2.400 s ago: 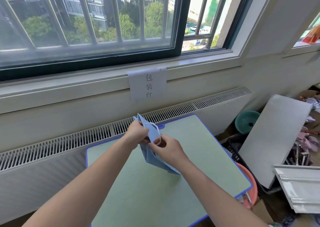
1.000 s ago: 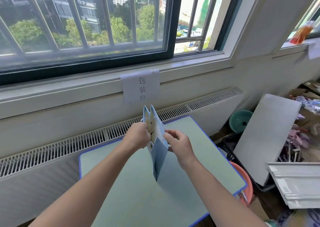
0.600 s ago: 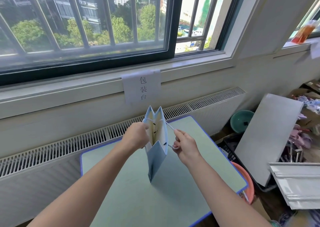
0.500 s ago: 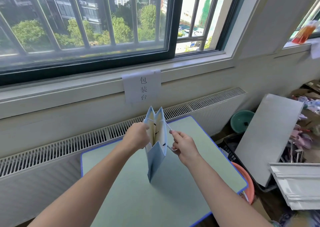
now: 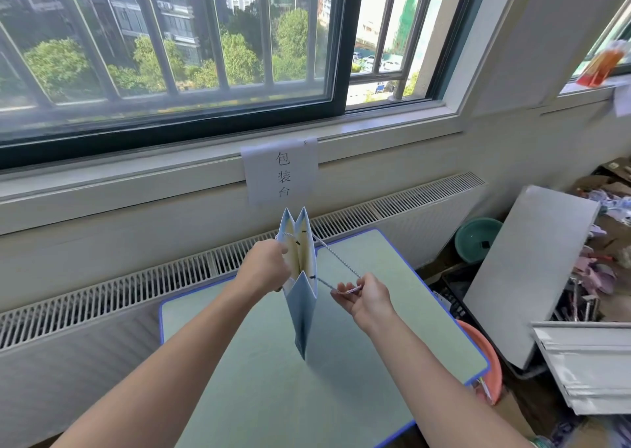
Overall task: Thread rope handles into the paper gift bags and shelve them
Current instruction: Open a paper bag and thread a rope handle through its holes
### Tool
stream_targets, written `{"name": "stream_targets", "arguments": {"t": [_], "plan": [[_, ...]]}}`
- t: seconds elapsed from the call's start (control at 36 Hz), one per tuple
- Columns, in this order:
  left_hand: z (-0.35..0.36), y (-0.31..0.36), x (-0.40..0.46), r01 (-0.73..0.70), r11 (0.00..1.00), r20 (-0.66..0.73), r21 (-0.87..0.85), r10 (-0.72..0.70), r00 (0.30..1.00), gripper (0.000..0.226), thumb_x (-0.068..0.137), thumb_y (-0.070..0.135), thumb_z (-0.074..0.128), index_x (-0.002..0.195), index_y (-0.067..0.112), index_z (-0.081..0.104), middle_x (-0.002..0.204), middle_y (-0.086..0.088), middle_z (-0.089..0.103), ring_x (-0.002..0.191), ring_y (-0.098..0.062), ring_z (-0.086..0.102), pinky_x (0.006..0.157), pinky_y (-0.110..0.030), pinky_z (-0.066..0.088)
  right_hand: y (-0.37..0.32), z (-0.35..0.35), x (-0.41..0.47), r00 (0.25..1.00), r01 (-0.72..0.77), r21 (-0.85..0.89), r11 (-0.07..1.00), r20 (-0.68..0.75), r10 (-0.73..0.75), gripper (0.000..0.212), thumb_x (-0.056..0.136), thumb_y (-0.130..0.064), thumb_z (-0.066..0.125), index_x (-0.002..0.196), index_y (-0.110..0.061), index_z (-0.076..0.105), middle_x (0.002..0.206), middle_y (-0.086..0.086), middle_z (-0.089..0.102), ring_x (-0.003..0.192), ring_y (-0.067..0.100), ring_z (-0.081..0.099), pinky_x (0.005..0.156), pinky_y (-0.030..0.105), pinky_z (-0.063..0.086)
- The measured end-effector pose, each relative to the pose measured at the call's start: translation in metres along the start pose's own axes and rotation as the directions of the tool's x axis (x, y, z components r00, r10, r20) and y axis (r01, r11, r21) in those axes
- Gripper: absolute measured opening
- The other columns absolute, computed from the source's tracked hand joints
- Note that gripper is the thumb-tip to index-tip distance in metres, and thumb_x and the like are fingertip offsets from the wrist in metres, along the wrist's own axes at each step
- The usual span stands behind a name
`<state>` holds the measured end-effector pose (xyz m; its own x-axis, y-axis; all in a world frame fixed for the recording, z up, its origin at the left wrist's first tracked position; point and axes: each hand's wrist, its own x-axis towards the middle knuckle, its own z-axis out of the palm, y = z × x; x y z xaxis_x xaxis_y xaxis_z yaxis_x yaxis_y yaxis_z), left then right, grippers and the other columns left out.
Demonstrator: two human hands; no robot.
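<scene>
A light blue paper gift bag (image 5: 302, 311) stands upright and partly spread open over the green table (image 5: 266, 396), its cream inside showing. My left hand (image 5: 266, 268) grips the rope handle at the bag's left top edge. My right hand (image 5: 365, 295) holds the white twisted rope handle (image 5: 336, 261) on the right side, pulled taut away from the bag's right wall. Black rope ends show at holes inside the bag.
A paper sign (image 5: 281, 171) hangs under the window sill above a long radiator grille (image 5: 136, 283). To the right stand a leaning grey board (image 5: 526, 270), a teal basin (image 5: 478, 239), an orange tub (image 5: 485, 355), metal strips (image 5: 587, 362) and floor clutter.
The bag went from folded and tilted to upright with its mouth spread. My right hand has drawn the right rope handle outward, farther from the bag. My left hand stayed at the left edge.
</scene>
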<state>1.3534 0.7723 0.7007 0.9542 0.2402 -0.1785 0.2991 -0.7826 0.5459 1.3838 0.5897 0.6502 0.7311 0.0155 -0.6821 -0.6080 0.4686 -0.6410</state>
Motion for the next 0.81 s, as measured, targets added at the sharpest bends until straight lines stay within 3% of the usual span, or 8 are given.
{"name": "stream_targets", "arguments": {"t": [0.14,0.28,0.33,0.39,0.42,0.47,0.64,0.81], "plan": [[0.001,-0.001,0.002,-0.005,1.000,-0.002,0.000,0.005,1.000,0.024,0.077,-0.003,0.035,0.079,0.020,0.043,0.096,-0.020,0.069,0.062,-0.032,0.070,0.062,-0.048,0.058,0.002,-0.006,0.000,0.999,-0.038,-0.074,0.997,-0.020,0.037,0.019,0.087,-0.004,0.026,0.073,-0.014,0.034,0.068,0.011,0.043,0.055,0.027,0.053,0.051,0.040,0.057],[0.000,0.002,0.001,-0.013,1.000,0.010,-0.010,0.013,1.000,0.022,0.084,0.001,0.037,0.076,0.014,0.053,0.086,-0.015,0.066,0.059,-0.031,0.066,0.060,-0.044,0.059,0.004,-0.008,0.002,0.999,-0.004,-0.450,0.893,0.036,0.022,0.018,0.090,-0.009,0.036,0.076,-0.009,0.046,0.068,0.007,0.051,0.057,0.022,0.056,0.057,0.035,0.055],[0.000,0.005,-0.001,-0.027,1.000,0.009,0.002,0.027,1.000,0.028,0.088,0.002,0.038,0.094,0.004,0.065,0.095,-0.017,0.068,0.067,-0.032,0.067,0.060,-0.040,0.058,0.003,-0.007,0.004,0.996,0.084,-0.650,0.755,0.080,-0.043,0.016,0.091,-0.012,0.041,0.080,-0.010,0.052,0.071,0.004,0.053,0.063,0.021,0.059,0.058,0.031,0.053],[0.000,0.008,-0.003,-0.040,0.999,0.007,0.008,0.040,0.999,0.032,0.090,0.003,0.038,0.108,0.003,0.064,0.104,-0.017,0.067,0.074,-0.032,0.066,0.062,-0.038,0.055,0.000,-0.005,0.005,0.968,0.228,-0.848,0.478,0.143,-0.207,0.017,0.092,-0.018,0.043,0.076,-0.013,0.049,0.076,0.004,0.053,0.071,0.022,0.055,0.061,0.030,0.046],[0.000,0.008,-0.003,-0.047,0.999,0.005,0.008,0.047,0.999,0.034,0.090,0.004,0.039,0.113,0.005,0.063,0.107,-0.016,0.067,0.075,-0.030,0.062,0.062,-0.036,0.052,-0.002,-0.002,0.004,0.938,0.279,-0.899,0.337,0.179,-0.298,0.020,0.092,-0.020,0.044,0.074,-0.014,0.047,0.078,0.004,0.053,0.073,0.024,0.052,0.060,0.029,0.040],[0.001,0.008,-0.004,-0.059,0.998,0.005,-0.024,0.059,0.998,0.039,0.091,0.006,0.041,0.125,0.010,0.059,0.111,-0.014,0.066,0.073,-0.025,0.056,0.063,-0.031,0.047,-0.007,0.004,0.000,0.874,0.372,-0.900,0.228,0.257,-0.414,0.025,0.092,-0.024,0.044,0.069,-0.016,0.044,0.077,0.006,0.050,0.071,0.024,0.045,0.057,0.031,0.031],[0.006,0.012,-0.005,-0.001,0.919,0.103,-0.393,0.045,0.994,0.036,0.093,0.008,0.049,0.126,0.019,0.057,0.081,-0.001,0.064,0.063,-0.012,0.058,0.054,-0.026,0.049,-0.015,0.032,-0.023,0.817,0.559,-0.758,0.336,0.433,-0.381,0.034,0.094,-0.041,0.053,0.081,-0.011,0.060,0.077,0.000,0.063,0.079,0.025,0.063,0.073,0.039,0.051],[0.005,0.010,-0.003,0.123,0.705,0.194,-0.698,0.021,0.981,0.037,0.087,-0.004,0.058,0.118,0.016,0.063,0.110,-0.007,0.063,0.082,-0.015,0.061,0.064,-0.022,0.049,-0.017,0.033,-0.026,0.808,0.563,-0.781,0.272,0.449,-0.383,0.022,0.090,-0.035,0.059,0.089,-0.014,0.065,0.083,-0.004,0.066,0.079,0.013,0.060,0.074,0.030,0.049]]}}
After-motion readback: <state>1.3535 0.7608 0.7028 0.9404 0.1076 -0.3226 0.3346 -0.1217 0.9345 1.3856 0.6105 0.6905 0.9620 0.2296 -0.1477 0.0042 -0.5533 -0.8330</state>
